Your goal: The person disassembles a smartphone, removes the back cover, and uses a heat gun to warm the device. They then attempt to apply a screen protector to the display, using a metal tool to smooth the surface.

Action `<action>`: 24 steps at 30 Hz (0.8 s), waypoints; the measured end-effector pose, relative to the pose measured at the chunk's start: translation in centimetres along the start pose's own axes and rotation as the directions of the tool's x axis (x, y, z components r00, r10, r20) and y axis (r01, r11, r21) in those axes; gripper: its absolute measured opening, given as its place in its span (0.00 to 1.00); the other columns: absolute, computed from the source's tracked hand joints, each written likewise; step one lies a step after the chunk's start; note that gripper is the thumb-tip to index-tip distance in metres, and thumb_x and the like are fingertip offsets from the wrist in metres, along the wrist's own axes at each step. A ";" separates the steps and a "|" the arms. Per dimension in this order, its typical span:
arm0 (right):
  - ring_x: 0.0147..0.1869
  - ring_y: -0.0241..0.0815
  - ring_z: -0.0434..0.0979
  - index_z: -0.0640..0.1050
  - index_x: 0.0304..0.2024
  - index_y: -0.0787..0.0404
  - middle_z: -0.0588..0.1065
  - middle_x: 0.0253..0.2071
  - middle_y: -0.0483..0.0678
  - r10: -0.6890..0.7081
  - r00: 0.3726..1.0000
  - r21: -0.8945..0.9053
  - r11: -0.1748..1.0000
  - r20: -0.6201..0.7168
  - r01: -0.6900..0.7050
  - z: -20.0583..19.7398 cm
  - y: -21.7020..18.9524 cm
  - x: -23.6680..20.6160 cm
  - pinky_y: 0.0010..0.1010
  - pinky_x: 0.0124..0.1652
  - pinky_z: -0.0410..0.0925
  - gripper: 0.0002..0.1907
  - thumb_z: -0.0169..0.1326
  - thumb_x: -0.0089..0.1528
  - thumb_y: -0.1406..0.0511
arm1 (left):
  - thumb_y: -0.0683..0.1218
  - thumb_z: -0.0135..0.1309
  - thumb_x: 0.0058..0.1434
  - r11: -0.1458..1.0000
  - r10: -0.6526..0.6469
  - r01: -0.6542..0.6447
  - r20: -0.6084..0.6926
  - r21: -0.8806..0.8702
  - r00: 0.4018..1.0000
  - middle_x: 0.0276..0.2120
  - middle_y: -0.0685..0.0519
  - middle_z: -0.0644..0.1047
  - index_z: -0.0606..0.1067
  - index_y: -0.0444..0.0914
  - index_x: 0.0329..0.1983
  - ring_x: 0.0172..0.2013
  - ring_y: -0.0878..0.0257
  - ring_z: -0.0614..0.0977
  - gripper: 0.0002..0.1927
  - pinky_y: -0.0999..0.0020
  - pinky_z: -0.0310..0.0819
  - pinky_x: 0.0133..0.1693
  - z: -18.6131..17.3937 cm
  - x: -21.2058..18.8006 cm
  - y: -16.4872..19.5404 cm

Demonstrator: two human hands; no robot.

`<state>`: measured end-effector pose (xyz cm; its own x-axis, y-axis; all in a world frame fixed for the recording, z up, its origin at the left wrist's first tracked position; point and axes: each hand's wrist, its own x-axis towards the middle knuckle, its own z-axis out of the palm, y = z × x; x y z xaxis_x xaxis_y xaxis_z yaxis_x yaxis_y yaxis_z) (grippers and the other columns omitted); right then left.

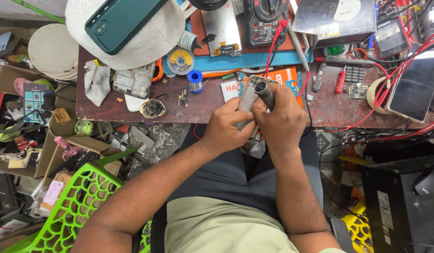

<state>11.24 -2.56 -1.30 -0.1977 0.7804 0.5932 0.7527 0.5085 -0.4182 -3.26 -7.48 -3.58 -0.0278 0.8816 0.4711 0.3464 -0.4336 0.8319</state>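
Observation:
My left hand [226,127] grips an opened phone body [249,93], holding it upright over the front edge of the brown workbench [203,105]. My right hand [282,119] is closed around a dark cylindrical tool [264,93] whose tip is pressed against the top of the phone. Both hands are close together above my lap. The phone's lower half is hidden behind my fingers.
A multimeter [264,21] with red leads, solder spools [194,77], a second opened phone [134,80], a teal phone [120,21] and small parts crowd the bench. A dark tablet [414,86] lies right. A green plastic chair [71,206] and clutter boxes stand left.

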 end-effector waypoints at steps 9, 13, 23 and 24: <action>0.36 0.55 0.79 0.71 0.45 0.59 0.75 0.36 0.52 -0.002 0.999 0.068 0.998 0.034 0.000 0.3 0.4 0.1 0.42 0.34 0.71 0.14 0.61 0.59 0.70 | 0.39 0.63 0.55 0.998 -0.063 0.063 0.006 0.005 0.998 0.38 0.44 0.78 0.81 0.35 0.37 0.37 0.49 0.84 0.06 0.61 0.78 0.40 0.2 0.2 0.0; 0.31 0.42 0.79 0.69 0.44 0.62 0.76 0.32 0.49 0.180 0.975 0.233 0.950 0.130 -0.206 -1.2 1.0 0.6 0.34 0.33 0.71 0.15 0.63 0.62 0.70 | 0.41 0.63 0.61 0.986 -0.147 0.139 -0.076 -0.096 0.986 0.41 0.45 0.81 0.82 0.36 0.41 0.43 0.53 0.86 0.06 0.64 0.79 0.45 0.5 0.5 -0.3; 0.28 0.28 0.72 0.68 0.42 0.63 0.80 0.37 0.45 0.126 0.926 0.464 0.836 0.357 -0.293 -1.7 0.8 0.5 0.22 0.29 0.67 0.16 0.64 0.61 0.72 | 0.44 0.59 0.67 0.906 -0.324 0.309 -0.002 -0.290 0.946 0.46 0.47 0.81 0.83 0.34 0.46 0.47 0.60 0.83 0.09 0.67 0.77 0.49 -0.1 0.9 -1.4; 0.28 0.28 0.72 0.69 0.42 0.63 0.80 0.37 0.44 0.118 0.929 0.472 0.835 0.350 -0.284 -1.6 0.7 0.4 0.23 0.29 0.67 0.16 0.64 0.61 0.72 | 0.44 0.59 0.68 0.890 -0.338 0.322 0.007 -0.323 0.941 0.46 0.47 0.80 0.83 0.34 0.46 0.47 0.61 0.83 0.09 0.68 0.77 0.49 -0.2 0.9 -1.5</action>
<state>12.69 -2.42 -0.28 -0.3148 0.9125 0.2612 0.3879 0.3749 -0.8420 -3.98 -6.04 -4.32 -0.1368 0.9776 0.1600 -0.0030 -0.1619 0.9868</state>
